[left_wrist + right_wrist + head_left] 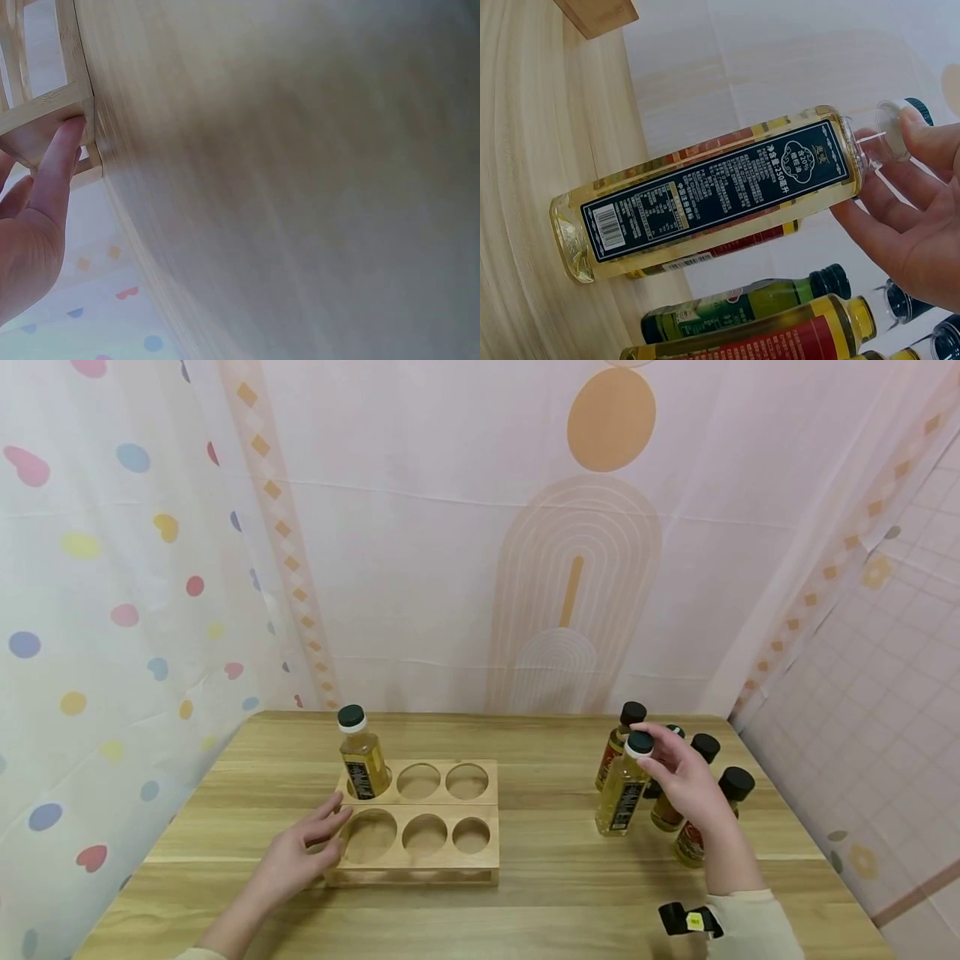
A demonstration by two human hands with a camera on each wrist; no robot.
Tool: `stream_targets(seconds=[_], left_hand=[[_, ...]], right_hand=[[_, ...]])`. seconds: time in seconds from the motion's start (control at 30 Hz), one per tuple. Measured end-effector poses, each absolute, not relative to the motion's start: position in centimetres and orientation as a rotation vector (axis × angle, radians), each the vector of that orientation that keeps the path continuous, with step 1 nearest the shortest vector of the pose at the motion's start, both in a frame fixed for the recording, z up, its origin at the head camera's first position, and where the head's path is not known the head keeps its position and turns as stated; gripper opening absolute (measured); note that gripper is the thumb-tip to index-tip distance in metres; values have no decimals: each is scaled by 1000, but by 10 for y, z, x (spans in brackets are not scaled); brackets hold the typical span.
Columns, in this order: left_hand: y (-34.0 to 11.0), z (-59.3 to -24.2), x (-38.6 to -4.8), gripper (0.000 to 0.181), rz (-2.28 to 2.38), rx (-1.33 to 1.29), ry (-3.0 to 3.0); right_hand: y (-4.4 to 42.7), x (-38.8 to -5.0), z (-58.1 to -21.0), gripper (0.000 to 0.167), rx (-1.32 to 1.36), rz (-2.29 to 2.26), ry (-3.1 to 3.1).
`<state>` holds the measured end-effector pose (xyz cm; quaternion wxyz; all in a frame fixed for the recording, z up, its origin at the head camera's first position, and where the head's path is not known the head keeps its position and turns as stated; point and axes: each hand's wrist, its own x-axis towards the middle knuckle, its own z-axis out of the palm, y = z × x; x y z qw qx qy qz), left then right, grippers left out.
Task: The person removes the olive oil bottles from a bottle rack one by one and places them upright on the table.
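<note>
My right hand (pixel 678 781) pinches a clear bottle of yellow oil (pixel 720 191) by its neck and dark green cap. The bottle is slightly tilted in the head view, its dark printed label facing the right wrist camera; whether its base touches the table I cannot tell. With fingers extended, my left hand (pixel 296 852) touches the left side of a two-tier wooden bottle rack (pixel 486 814). A similar oil bottle (pixel 362 758) stands in the rack's back-left hole. The other round holes hold nothing. In the left wrist view, a fingertip (pixel 69 131) rests against the rack's end panel.
Several dark-capped bottles stand at the right around my right hand, among them a red-labelled bottle (pixel 611 760) behind the held one and another bottle (pixel 690 843) nearer the front. The wooden table (pixel 555 893) ends at a patterned curtain (pixel 420 610) behind.
</note>
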<state>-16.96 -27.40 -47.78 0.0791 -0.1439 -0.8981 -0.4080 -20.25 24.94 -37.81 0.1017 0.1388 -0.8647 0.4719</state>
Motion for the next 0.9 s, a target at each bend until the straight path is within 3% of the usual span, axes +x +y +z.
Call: stream_targets(seconds=[0.9], left_hand=[[-273,-477,-168,42,-1225,-427,-2686]], right_hand=[[258,-204,-374,45,329,1373,-2547]])
